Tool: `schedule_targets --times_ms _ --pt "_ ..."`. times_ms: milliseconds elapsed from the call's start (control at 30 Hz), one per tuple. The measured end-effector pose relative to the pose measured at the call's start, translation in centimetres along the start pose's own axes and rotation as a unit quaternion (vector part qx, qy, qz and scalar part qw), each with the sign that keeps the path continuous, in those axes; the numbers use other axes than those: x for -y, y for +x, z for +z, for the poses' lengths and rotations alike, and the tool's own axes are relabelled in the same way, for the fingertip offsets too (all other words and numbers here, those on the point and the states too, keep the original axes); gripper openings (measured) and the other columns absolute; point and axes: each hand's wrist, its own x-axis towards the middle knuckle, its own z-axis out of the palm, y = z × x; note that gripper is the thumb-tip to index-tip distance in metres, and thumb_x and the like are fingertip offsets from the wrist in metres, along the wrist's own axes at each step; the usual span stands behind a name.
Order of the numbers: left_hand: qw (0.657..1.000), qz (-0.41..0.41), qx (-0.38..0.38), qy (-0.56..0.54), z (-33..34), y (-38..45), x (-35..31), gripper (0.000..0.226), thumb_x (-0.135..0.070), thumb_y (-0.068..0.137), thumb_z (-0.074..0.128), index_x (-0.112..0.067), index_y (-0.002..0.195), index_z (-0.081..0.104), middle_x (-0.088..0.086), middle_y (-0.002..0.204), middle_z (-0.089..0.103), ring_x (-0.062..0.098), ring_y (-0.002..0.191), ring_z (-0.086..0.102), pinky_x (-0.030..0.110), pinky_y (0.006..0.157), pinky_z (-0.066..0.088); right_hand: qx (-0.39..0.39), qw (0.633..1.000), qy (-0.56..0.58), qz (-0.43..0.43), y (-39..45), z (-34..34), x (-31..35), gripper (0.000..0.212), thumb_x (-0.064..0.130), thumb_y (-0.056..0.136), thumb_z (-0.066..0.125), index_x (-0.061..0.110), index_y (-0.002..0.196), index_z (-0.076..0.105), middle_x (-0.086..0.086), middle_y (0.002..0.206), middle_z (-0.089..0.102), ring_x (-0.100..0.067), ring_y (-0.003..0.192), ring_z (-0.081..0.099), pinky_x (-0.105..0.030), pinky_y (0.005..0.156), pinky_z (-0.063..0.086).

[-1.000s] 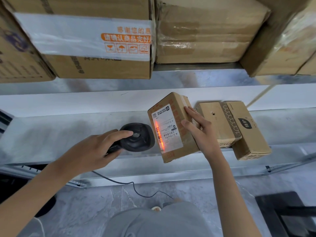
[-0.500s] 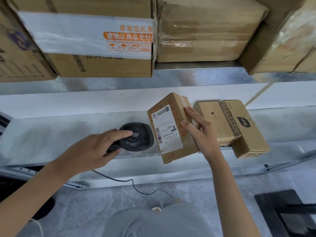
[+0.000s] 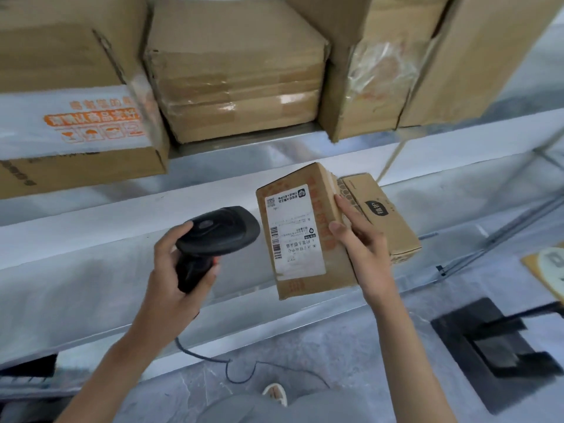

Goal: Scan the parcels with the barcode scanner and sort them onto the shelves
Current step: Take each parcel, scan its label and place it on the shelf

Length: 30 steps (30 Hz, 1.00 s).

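My right hand grips a small cardboard parcel by its right edge, with the white shipping label and barcode facing me. The parcel is tilted over the metal shelf. My left hand holds the black barcode scanner by its handle, the head just left of the parcel's label. No red scan light shows on the label. Behind the held parcel a second small box lies on the shelf.
Large cardboard boxes fill the shelf above, one at the left with white tape and orange print. The scanner's cable hangs to the grey floor. A black base stands on the floor at the right.
The red scan line on the label went out. My left hand turned the scanner so its head points up and right, closer to the parcel. The view shifted upward and right.
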Motion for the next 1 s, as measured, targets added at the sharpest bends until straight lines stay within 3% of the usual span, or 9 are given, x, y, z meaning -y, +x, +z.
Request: schedule_targets --times_ms 100,167,267,367,467,567,667,833,1000 --pt "0.999 0.012 0.011 -0.051 4.0 1.6 -2.3 0.072 -0.022 0.086 0.071 -0.061 0.134 0.034 0.013 0.124 0.061 0.025 0.08 0.064 0.036 0.068 0.058 -0.055 0.998 0.006 -0.002 -1.3 -4.0 1.2 0.054 0.046 0.076 0.07 0.036 0.129 0.065 0.008 0.14 0.06 -0.018 0.133 0.053 -0.05 0.11 0.045" --pt "0.997 0.025 0.027 -0.075 7.1 2.4 -4.2 0.076 -0.013 0.088 0.072 -0.063 0.13 0.035 0.026 0.122 0.056 0.028 0.083 0.063 0.036 0.071 0.057 -0.093 0.996 0.011 0.005 -2.4 -7.1 1.9 0.057 0.045 0.077 0.07 0.032 0.133 0.063 0.006 0.141 0.06 -0.017 0.133 0.053 -0.049 0.111 0.044" --pt "0.991 0.052 0.064 -0.109 12.0 2.9 -6.8 0.081 -0.001 0.086 0.068 -0.06 0.131 0.035 0.02 0.111 0.06 0.021 0.066 0.062 0.033 0.058 0.056 -0.17 0.985 0.02 0.011 -4.3 -11.9 2.6 0.054 0.035 0.081 0.069 0.03 0.134 0.062 0.006 0.143 0.058 -0.013 0.133 0.053 -0.047 0.113 0.042" --pt "0.982 0.053 0.098 -0.15 17.3 2.6 -9.2 0.077 0.0 0.084 0.062 -0.05 0.134 0.031 0.025 0.106 0.059 0.016 0.063 0.06 0.03 0.055 0.054 -0.231 0.973 0.019 0.004 -6.6 -16.0 3.1 0.051 0.034 0.081 0.068 0.035 0.132 0.061 0.008 0.144 0.056 -0.011 0.134 0.052 -0.044 0.113 0.042" --pt "0.975 0.042 0.116 -0.187 23.2 1.8 -11.2 0.076 -0.003 0.084 0.064 -0.054 0.133 0.035 0.028 0.108 0.059 0.018 0.056 0.057 0.029 0.052 0.052 -0.291 0.956 0.028 -0.008 -9.1 -20.2 3.1 0.049 0.033 0.081 0.069 0.039 0.129 0.061 0.011 0.145 0.055 -0.011 0.134 0.052 -0.044 0.111 0.045" --pt "0.966 0.032 0.134 -0.219 28.9 1.0 -12.8 0.076 -0.005 0.091 0.072 -0.059 0.132 0.038 0.032 0.116 0.056 0.021 0.065 0.06 0.032 0.059 0.055 -0.358 0.933 0.039 -0.018 -11.3 -24.2 2.7 0.051 0.04 0.079 0.073 0.042 0.129 0.062 0.011 0.146 0.055 -0.012 0.136 0.05 -0.047 0.11 0.045" --pt "0.961 0.019 0.167 -0.219 33.9 0.4 -14.7 0.072 -0.016 0.088 0.07 -0.059 0.135 0.035 0.032 0.127 0.053 0.038 0.087 0.06 0.051 0.078 0.051 -0.412 0.91 0.034 -0.031 -13.2 -27.5 2.1 0.052 0.046 0.077 0.071 0.044 0.129 0.06 0.012 0.147 0.053 -0.013 0.138 0.048 -0.049 0.112 0.042" --pt "0.942 0.018 0.246 -0.227 40.7 0.1 -16.4 0.074 -0.015 0.09 0.069 -0.062 0.134 0.034 0.016 0.109 0.064 0.017 0.061 0.063 0.029 0.059 0.054 -0.481 0.875 0.046 -0.034 -15.1 -31.5 1.2 0.057 0.049 0.075 0.071 0.042 0.13 0.06 0.013 0.145 0.054 -0.011 0.136 0.049 -0.048 0.111 0.044" --pt "0.934 0.025 0.286 -0.213 46.5 1.0 -17.8 0.081 0.001 0.096 0.066 -0.063 0.131 0.033 0.006 0.096 0.066 0.017 0.057 0.061 0.033 0.057 0.055 -0.532 0.846 0.032 -0.031 -15.7 -35.6 1.0 0.049 0.038 0.079 0.071 0.044 0.127 0.059 0.012 0.144 0.055 -0.008 0.136 0.049 -0.046 0.111 0.044"
